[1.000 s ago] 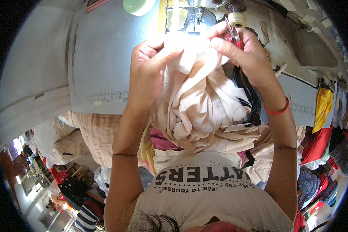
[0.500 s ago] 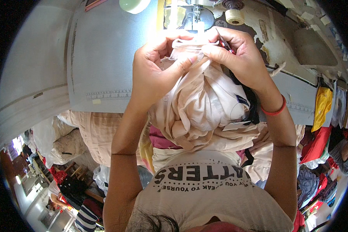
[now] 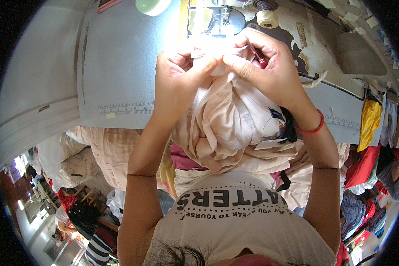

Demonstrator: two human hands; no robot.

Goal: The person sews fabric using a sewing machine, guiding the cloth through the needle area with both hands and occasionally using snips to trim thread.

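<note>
A pale pink garment (image 3: 226, 115) lies bunched at the table's front edge, its upper end raised just in front of the sewing machine's needle area (image 3: 224, 20). My left hand (image 3: 179, 66) pinches the cloth between thumb and fingers. Close beside it, my right hand (image 3: 270, 62) grips the same edge with thumb and forefinger. Tucked in the right palm is a small red tool with a dark pointed tip (image 3: 258, 56), perhaps thread snips; most of it is hidden. A dark label (image 3: 277, 115) shows on the garment. Bright light washes out the cloth between my fingertips.
The grey table (image 3: 119, 75) carries a printed ruler strip (image 3: 128, 108) along its front. A pale green rounded object (image 3: 153, 5) stands at the back. The machine body (image 3: 346, 53) fills the right. More pink cloth (image 3: 115, 150) hangs at my lap; yellow cloth (image 3: 369, 124) hangs far right.
My hands have drawn closer together, the left moving slightly right. The cloth edge, spread flat between them before, is now gathered and folded under my thumbs.
</note>
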